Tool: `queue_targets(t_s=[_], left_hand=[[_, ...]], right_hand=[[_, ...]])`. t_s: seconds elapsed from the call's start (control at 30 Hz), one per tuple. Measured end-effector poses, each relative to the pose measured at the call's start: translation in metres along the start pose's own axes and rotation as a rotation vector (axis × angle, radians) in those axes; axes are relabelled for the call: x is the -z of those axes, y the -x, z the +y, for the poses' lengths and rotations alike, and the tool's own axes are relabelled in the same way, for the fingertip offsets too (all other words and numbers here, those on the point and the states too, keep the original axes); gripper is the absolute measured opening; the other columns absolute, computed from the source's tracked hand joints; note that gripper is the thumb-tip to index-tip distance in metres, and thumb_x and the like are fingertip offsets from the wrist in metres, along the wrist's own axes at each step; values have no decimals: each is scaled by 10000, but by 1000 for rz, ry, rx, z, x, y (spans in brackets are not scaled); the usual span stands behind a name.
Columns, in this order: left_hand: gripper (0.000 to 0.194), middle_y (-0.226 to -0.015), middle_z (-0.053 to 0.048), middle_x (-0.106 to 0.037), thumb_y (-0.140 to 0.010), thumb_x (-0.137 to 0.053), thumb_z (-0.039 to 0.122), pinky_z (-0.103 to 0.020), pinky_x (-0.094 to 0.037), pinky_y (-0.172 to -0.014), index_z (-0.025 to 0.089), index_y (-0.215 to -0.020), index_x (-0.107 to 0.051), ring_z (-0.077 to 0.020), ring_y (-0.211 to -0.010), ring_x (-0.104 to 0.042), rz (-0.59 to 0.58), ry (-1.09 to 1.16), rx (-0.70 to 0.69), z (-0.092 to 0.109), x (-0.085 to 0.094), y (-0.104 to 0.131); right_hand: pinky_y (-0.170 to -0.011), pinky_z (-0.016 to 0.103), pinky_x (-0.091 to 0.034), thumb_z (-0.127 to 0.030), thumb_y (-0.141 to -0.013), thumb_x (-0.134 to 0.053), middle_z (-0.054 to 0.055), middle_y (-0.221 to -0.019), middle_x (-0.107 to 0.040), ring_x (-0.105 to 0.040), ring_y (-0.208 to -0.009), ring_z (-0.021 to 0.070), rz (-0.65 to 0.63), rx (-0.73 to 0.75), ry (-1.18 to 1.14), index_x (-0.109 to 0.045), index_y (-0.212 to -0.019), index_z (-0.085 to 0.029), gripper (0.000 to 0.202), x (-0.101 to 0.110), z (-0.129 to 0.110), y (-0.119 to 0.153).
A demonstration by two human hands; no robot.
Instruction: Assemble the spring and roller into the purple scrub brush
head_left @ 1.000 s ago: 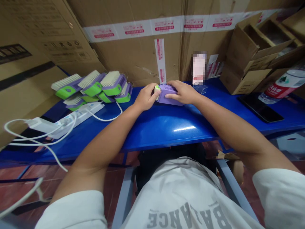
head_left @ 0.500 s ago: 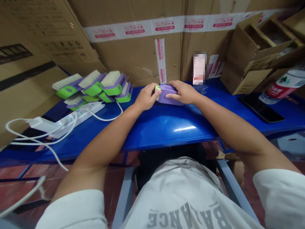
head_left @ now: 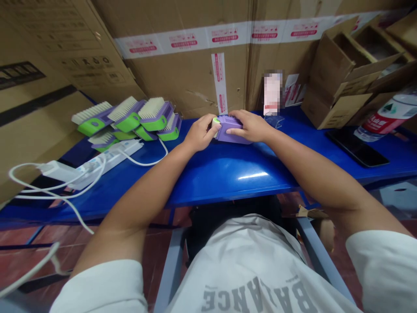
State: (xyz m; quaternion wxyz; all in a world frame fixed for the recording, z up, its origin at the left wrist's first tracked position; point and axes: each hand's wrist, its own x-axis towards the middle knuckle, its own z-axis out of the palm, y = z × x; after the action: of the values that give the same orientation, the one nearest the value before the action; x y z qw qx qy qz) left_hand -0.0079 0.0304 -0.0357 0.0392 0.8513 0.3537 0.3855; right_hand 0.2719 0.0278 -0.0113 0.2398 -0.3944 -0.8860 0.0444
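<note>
A purple object (head_left: 233,135) with a ribbed top lies near the back of the blue table (head_left: 208,174), between my two hands. My left hand (head_left: 201,132) grips its left end, where a pale piece with a green top (head_left: 215,122) shows beside the thumb. My right hand (head_left: 249,125) is wrapped over its right part, thumb along the front side and fingers across the top. The undersides of both hands' fingers are hidden. To the left, several purple and green brushes (head_left: 153,114) with pale bristles are piled up, bristles facing upward.
A white power strip (head_left: 112,158) with looping white cables sits at the left. Cardboard (head_left: 182,69) stands behind the table. At the right are open cartons (head_left: 332,78), a black phone (head_left: 356,148) and a bottle (head_left: 384,117). A small clear stand (head_left: 273,120) is behind my right hand.
</note>
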Motion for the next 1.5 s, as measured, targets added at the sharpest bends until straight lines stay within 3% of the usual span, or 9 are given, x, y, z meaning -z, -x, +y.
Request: queue_targets(t_s=[0.5,1.33,1.5], left_hand=[[665,-1185,-128,-842,-1170,-435,841,-430,-623,-1006,243,-1207,-723,-303,-1101,-784,-7,1,11,-1,-1,0],[632,-1199,-132,-844,-1194,-435,783,-425,-619,-1036,224,-1227,-728,-298,-1121,-782,-49,-21,6,2,1,1],[620,-1226,-137,-840,-1200,-426,765,-428,-622,-1059,222,-1248,-720,-303,-1154,-786,-66,-31,7,2,1,1]], right_hand=[[-1179,592,-599,-757,-1069,-676,256,-1618,-770,-730,-1441,471,-4,-7,2,-661,-1675,-151,856,-1,2,-1],[-1178,579,-604,-721,-1079,-677,269,-1626,-768,-737,-1456,483,-26,-21,40,-650,-1688,-121,855,1,-2,0],[-1166,575,-605,-730,-1089,-674,248,-1638,-768,-735,-1447,477,-23,-21,51,-657,-1681,-156,825,1,-2,0]])
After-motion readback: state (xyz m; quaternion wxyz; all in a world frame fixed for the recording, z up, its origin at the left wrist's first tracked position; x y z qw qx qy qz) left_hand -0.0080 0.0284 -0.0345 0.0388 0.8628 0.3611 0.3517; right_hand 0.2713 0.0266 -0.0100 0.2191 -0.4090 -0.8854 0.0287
